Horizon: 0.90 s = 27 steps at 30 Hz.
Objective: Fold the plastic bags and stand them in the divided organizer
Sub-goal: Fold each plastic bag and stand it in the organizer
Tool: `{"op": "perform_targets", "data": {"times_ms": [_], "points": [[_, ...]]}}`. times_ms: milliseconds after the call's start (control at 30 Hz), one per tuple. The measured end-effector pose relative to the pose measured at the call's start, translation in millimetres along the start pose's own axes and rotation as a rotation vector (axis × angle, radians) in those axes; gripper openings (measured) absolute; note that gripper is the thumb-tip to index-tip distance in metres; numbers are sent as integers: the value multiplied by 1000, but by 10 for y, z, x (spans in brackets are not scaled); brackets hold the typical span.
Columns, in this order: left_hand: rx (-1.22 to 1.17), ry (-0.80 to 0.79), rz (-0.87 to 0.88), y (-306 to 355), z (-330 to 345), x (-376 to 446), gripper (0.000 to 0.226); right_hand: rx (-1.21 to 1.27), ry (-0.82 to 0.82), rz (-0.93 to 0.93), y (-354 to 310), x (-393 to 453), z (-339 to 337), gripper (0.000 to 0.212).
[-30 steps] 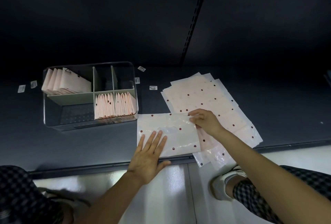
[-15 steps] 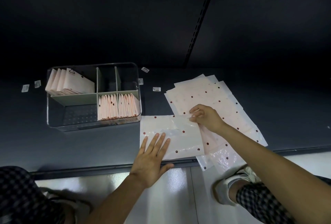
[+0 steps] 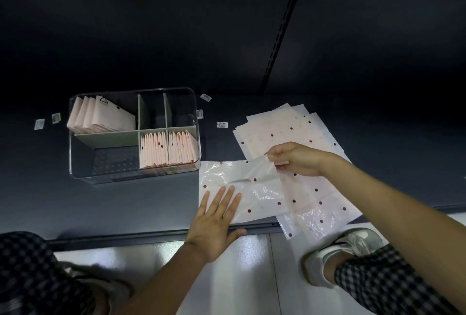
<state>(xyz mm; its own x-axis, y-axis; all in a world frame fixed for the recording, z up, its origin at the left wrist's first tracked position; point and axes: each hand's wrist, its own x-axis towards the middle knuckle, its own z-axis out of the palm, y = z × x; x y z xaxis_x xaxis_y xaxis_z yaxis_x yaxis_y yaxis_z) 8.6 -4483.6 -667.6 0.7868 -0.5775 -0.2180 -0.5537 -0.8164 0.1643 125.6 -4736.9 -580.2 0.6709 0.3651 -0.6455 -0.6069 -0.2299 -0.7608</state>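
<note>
My left hand [image 3: 216, 221] lies flat, fingers spread, pressing the near edge of the dotted plastic bag [image 3: 242, 193] spread on the dark shelf [image 3: 100, 201]. My right hand [image 3: 295, 158] pinches the bag's far right corner and lifts it off the surface. At 2 o'clock of the bag lies the stack of unfolded bags [image 3: 297, 143], partly under it. The clear divided organizer [image 3: 83, 171] stands at 10 o'clock, with folded bags [image 3: 166, 150] upright in three compartments.

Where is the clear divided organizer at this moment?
In the head view, the organizer stands on the dark shelf, left of the bag being folded and beyond the left hand.
</note>
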Motion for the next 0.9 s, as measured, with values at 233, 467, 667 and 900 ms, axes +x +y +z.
{"op": "perform_targets", "data": {"times_ms": [233, 467, 667, 900], "points": [[-36, -38, -2, 6, -20, 3, 78, -253, 66, -21, -247, -9, 33, 20], [-248, 37, -72, -71, -85, 118, 84, -61, 410, 54, 168, 7, 200, 30], [-477, 159, -238, 74, -504, 508, 40, 163, 756, -56, 586, -55, 494, 28], [-639, 404, -82, 275, -1091, 773, 23, -14, 818, -389, 449, -248, 759, 14]]}}
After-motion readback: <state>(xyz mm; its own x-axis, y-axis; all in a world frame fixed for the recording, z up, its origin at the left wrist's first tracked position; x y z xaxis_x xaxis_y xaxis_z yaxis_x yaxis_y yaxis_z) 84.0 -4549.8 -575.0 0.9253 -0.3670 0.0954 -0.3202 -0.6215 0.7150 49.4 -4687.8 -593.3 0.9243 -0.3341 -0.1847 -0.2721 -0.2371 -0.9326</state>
